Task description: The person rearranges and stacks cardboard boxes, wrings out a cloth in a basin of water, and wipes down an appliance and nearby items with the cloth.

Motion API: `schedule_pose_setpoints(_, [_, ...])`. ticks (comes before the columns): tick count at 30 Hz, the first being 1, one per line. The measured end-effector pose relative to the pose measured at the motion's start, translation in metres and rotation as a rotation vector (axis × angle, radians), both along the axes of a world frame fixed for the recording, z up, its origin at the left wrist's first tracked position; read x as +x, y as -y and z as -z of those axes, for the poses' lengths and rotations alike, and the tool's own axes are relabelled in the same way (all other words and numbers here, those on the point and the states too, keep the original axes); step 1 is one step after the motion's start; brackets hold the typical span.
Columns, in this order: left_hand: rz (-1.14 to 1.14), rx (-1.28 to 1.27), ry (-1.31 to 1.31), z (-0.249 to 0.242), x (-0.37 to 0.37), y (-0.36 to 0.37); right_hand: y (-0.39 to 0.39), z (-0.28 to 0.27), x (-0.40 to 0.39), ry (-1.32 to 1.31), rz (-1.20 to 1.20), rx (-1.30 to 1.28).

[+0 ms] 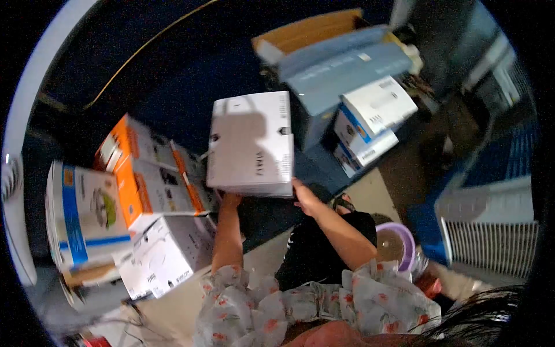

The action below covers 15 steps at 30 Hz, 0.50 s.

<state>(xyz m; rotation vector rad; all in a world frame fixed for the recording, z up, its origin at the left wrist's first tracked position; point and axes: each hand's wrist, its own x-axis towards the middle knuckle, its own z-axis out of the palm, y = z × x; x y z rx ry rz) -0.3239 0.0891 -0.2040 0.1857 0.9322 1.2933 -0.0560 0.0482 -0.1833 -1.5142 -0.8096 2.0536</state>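
A white box [243, 144] with dark print and a shadow across its top is held between my two hands, over a dark surface. My left hand [231, 199] is at the box's near left, its fingers mostly hidden under the box. My right hand [303, 196] grips the near right corner, with the thumb up along the side. Left of the box stand orange-and-white boxes [153, 185], with another white box [156, 260] below them.
A large white and blue box [89, 214] stands far left. Behind on the right are a long grey-blue box [341, 66] and two stacked white boxes [381, 104]. A purple-rimmed bin [409, 246] and a white slatted rack [491, 246] are at the right.
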Motion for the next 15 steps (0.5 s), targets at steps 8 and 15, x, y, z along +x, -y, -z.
schedule_pose_setpoints(8, [0.060, -0.097, -0.110, -0.013, 0.004, -0.001, 0.002, 0.006, -0.035, -0.067, 0.249, 0.062])
schedule_pose_setpoints(15, [0.075, -0.141, -0.162, -0.024, 0.007, 0.007, 0.003, 0.032, -0.046, -0.016, 0.345, 0.190])
